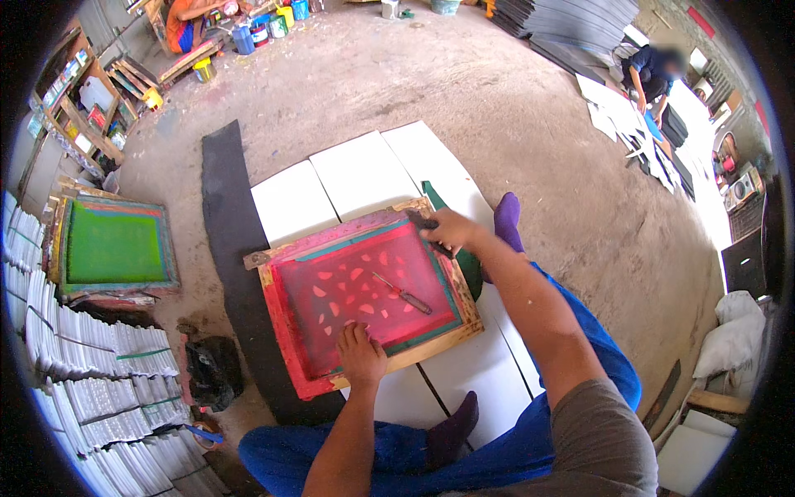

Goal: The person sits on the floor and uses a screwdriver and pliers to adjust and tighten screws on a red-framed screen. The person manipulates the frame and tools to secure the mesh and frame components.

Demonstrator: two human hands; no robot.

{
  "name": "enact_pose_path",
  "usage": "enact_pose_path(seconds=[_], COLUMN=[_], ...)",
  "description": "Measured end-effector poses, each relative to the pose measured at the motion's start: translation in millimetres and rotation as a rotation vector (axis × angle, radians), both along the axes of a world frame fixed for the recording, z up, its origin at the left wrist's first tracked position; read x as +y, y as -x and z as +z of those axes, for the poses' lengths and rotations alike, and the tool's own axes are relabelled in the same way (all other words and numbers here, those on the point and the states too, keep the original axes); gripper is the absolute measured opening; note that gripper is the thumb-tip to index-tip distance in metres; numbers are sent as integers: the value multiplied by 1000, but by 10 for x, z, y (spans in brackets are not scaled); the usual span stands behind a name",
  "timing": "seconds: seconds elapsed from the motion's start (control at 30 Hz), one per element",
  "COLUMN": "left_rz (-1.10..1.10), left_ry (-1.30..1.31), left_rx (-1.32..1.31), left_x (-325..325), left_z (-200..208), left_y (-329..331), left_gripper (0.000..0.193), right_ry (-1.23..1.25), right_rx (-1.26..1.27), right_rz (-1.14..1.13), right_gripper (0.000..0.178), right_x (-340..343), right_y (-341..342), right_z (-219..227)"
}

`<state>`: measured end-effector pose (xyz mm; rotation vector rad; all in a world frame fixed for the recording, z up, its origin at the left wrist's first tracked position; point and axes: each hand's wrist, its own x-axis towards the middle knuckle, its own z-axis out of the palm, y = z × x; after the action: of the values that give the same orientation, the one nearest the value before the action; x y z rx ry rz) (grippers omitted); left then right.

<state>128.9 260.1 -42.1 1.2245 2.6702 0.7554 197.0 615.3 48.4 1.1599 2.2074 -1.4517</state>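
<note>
Right hand (447, 232) curled round dark piece (419, 220); left hand (362, 354), loosely spread, empty, should steady frame (447, 338), sparing mesh (406, 261).

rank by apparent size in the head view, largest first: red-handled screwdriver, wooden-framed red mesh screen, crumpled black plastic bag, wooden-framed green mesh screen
1. Wooden-framed red mesh screen
2. Wooden-framed green mesh screen
3. Crumpled black plastic bag
4. Red-handled screwdriver
Real sizes are unsure: the fisheye view distorts.
</note>
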Motion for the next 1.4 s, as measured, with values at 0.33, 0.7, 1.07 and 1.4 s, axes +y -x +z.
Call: enact_pose_path(seconds=[0.33, 0.7, 1.07, 1.4], left_rz=[-17, -42, -34, -51], left_ry=[46, 50, 61, 44], left_rx=[4, 29, 64, 81], left_x=[-32, -39, -43, -20], left_z=[76, 53, 25, 36], left_y=[53, 55, 51, 59], left_gripper=[41, 37, 32, 30], right_ry=[338, 230, 94, 92], right_rx=[-204, -143, -554, -773], right_rz=[-81, -105, 21, 158], right_gripper=[53, 44, 36, 35], right_x=[603, 569, 760, 983], right_y=[-49, -140, 396, 669], right_z=[-8, -68, 112, 201])
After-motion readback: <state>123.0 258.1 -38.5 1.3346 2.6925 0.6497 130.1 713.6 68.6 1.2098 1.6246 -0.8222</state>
